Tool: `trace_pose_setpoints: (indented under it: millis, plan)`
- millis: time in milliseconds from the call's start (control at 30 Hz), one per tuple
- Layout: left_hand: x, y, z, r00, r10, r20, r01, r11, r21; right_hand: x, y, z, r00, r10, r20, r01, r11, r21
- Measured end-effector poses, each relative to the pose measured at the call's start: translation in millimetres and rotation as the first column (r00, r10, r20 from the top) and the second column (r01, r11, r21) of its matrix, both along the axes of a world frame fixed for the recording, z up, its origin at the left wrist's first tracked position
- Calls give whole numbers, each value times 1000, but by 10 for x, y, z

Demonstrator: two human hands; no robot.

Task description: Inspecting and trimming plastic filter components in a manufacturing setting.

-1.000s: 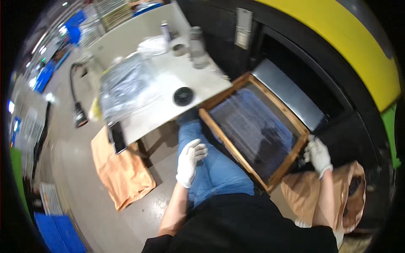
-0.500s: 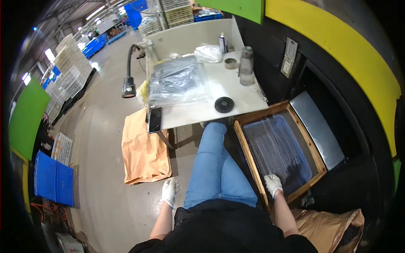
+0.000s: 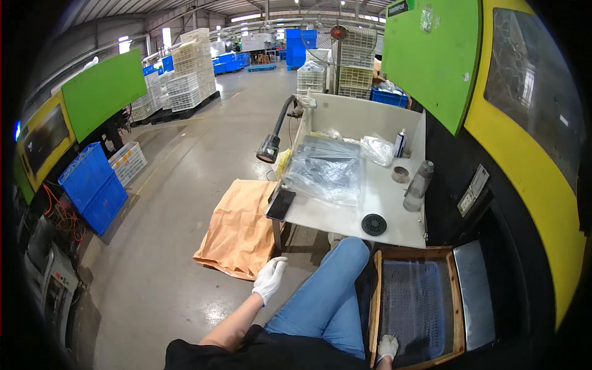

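My left hand (image 3: 269,279), in a white glove, hangs to the left of my leg near the lower edge of an orange-brown paper bag (image 3: 240,225). Its fingers are loosely stretched and nothing shows in them. My right hand (image 3: 388,348), gloved too, is over a wooden-framed tray (image 3: 375,302) at the lower right. Its fingers are closed, with a thin shiny tip poking out, too small to name. Beneath that hand, a blue plastic basket (image 3: 435,302) shows in the frame, seemingly under dark mesh or film.
A white table (image 3: 385,194) ahead holds plastic-wrapped sheets (image 3: 327,172), a black round grille (image 3: 374,224), a bottle (image 3: 419,185), a tape roll (image 3: 400,174) and a phone (image 3: 281,205). A flexible lamp (image 3: 269,148) overhangs its left side. Blue crates (image 3: 92,188) stand left; a green-yellow machine (image 3: 431,55) rises right.
My view has tilted up and turned left, so the table and tray sit lower and further right. My left hand now appears closer to the paper bag; my right hand stays at the tray.
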State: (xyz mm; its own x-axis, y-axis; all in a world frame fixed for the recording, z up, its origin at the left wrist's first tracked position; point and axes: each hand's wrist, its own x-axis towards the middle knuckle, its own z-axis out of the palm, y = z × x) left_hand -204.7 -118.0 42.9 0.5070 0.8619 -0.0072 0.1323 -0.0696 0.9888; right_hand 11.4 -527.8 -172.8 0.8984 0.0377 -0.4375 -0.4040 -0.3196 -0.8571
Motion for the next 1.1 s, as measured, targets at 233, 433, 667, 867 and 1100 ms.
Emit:
trace_pose_setpoints:
  millis: [233, 433, 667, 867, 1100]
  plan:
    - [664, -146, 1006, 966, -244, 81, 167, 836, 522, 35, -181, -221, 999, 7, -33, -6, 998, 57]
    - [1567, -385, 1645, 756, -644, -117, 475, 417, 774, -114, -442, 294, 959, 243, 147, -233, 969, -77]
    - [2590, -1069, 1434, 333, -686, -647, 816, -134, 562, 309, -387, 226, 916, 18, -401, 80, 971, 227]
    - [2759, -1633, 5, 600, -590, 541, 745, 165, -646, 511, -471, -523, 983, 62, -173, -46, 995, 93]
    - [2517, -1848, -535, 736, -490, 468, 611, 183, -770, 305, -477, -614, 984, 50, -169, -55, 998, -29]
